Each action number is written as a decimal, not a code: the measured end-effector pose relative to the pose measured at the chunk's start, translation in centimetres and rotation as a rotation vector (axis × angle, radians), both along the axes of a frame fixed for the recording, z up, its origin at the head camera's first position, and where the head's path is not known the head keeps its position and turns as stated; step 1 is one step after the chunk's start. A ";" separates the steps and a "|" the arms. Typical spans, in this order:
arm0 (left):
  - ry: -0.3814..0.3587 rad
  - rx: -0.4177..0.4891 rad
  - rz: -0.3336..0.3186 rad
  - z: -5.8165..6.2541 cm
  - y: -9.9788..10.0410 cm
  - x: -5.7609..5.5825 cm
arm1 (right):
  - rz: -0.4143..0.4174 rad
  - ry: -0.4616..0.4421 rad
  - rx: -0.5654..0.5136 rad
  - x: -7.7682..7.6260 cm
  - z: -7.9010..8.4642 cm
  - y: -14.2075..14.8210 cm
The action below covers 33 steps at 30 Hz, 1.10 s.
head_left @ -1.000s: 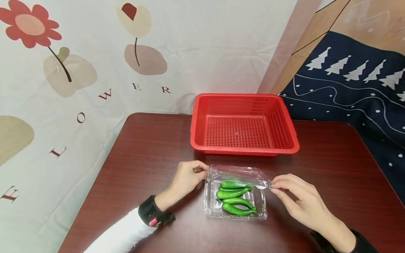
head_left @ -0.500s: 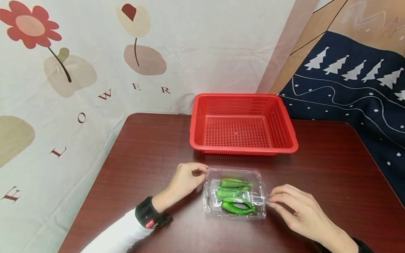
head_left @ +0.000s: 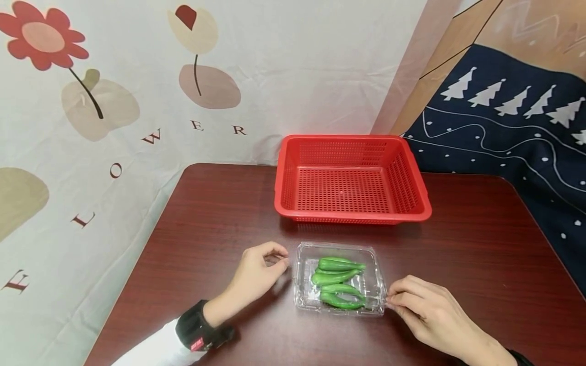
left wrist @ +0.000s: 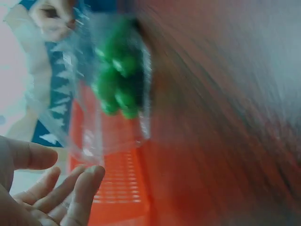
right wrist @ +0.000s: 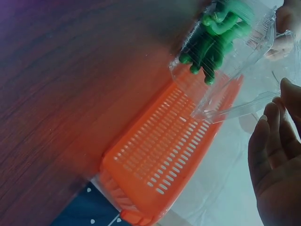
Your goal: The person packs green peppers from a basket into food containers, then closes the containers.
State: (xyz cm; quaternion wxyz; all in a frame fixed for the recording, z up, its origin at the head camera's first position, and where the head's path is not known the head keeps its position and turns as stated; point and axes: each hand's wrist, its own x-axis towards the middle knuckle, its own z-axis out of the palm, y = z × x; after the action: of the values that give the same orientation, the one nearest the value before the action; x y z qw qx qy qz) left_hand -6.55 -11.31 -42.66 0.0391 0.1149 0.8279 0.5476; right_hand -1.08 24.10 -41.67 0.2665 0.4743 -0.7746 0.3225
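In the head view a clear plastic box [head_left: 339, 311] stands on the table below the basket, with several shiny green chili peppers [head_left: 338, 266] lying inside. Its clear hinged lid [right wrist: 242, 109] is over the peppers. My right hand [head_left: 428, 307] pinches the lid's near right corner between thumb and fingers. To the left of the box my left hand [head_left: 258, 269] hovers with bent, relaxed fingers, apart from the plastic and holding nothing. The left wrist view, blurred, also has a gap between the left hand [left wrist: 56, 188] and the box.
A red perforated basket [head_left: 341, 216] stands behind the box, with nothing in it. The dark red wooden table [head_left: 220, 203] ends at a printed flower cloth [head_left: 284, 76] at the back and left. Navy tree-patterned cloth [head_left: 490, 142] hangs at the right.
The lid has come down over the peppers, its free edge swinging toward the front with my right hand. My left hand has let go of the back left corner and moved left.
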 end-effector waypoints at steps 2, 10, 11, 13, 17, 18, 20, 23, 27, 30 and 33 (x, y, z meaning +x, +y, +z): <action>-0.051 0.024 0.012 0.6 -0.2 0.6 | 0.002 0.001 0.002 0.0 0.0 0.0; -0.357 0.164 -0.052 1.4 -0.6 2.0 | -0.004 0.000 0.020 0.2 -0.3 -0.1; -0.410 0.195 -0.066 1.3 -0.7 2.1 | -0.005 -0.002 0.023 0.2 -0.3 -0.1; -0.504 0.242 -0.093 1.1 -0.7 2.4 | -0.006 -0.009 0.027 0.2 -0.4 -0.1; -0.645 0.302 -0.142 0.6 -0.6 2.9 | -0.002 -0.017 0.031 0.3 -0.6 0.0; -0.664 0.314 -0.148 0.5 -0.6 3.0 | -0.001 -0.018 0.031 0.3 -0.6 0.0; -0.691 0.337 -0.154 0.3 -0.4 3.1 | -0.001 -0.015 0.031 0.3 -0.8 0.0; -0.712 0.368 -0.154 0.1 -0.3 3.2 | -0.003 -0.014 0.032 0.4 -1.0 0.0; -0.732 0.406 -0.153 -0.2 -0.1 3.2 | -0.008 -0.016 0.036 0.4 -1.2 0.0; -0.743 0.420 -0.151 -0.4 0.0 3.3 | -0.014 -0.016 0.040 0.4 -1.4 0.0; -0.746 0.422 -0.144 -0.5 0.1 3.2 | -0.029 -0.024 0.046 0.6 -1.5 0.1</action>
State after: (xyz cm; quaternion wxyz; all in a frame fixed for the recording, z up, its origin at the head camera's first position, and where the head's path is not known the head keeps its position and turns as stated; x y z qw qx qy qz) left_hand -3.32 -11.25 -43.12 0.3493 -0.0277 0.6167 0.7049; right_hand -0.49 24.19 -43.16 0.2510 0.4652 -0.7916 0.3064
